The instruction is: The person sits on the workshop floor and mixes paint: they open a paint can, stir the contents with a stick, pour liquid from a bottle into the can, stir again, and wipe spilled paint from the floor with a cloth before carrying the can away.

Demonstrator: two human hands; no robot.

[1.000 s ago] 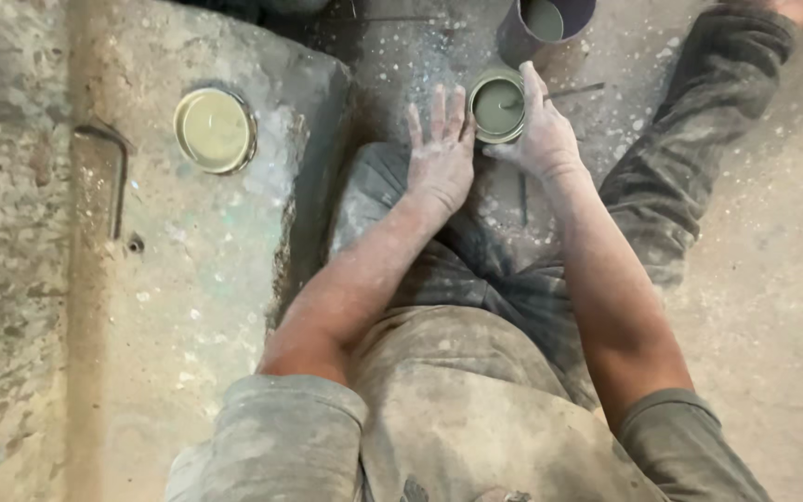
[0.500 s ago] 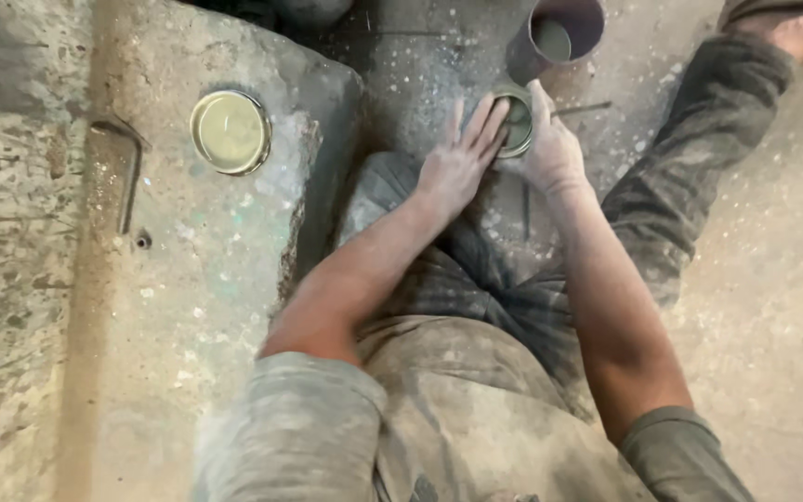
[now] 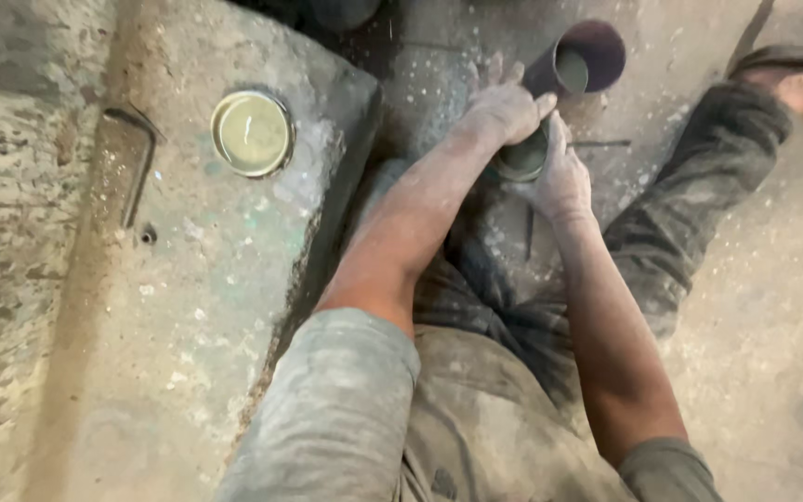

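A small round metal tin (image 3: 522, 160) with a greenish inside is clasped between both my hands, just above the dusty floor between my legs. My left hand (image 3: 504, 110) covers its top and far side, fingers curled over the rim. My right hand (image 3: 561, 177) cups it from the right and below. Most of the tin is hidden by my fingers. A dark upright metal cylinder (image 3: 580, 58) stands right behind the hands.
A large dusty stone slab (image 3: 169, 307) fills the left side, with a shallow round metal lid (image 3: 251, 132) and a dark bent metal piece (image 3: 127, 163) lying on it. My right leg (image 3: 690, 204) stretches toward my foot (image 3: 796, 84) at the upper right. A thin rod (image 3: 597, 144) lies on the floor.
My left hand has gone from lying flat on my knee to closing over the tin. Both hands now grip it, and the view has shifted so the cylinder sits closer.
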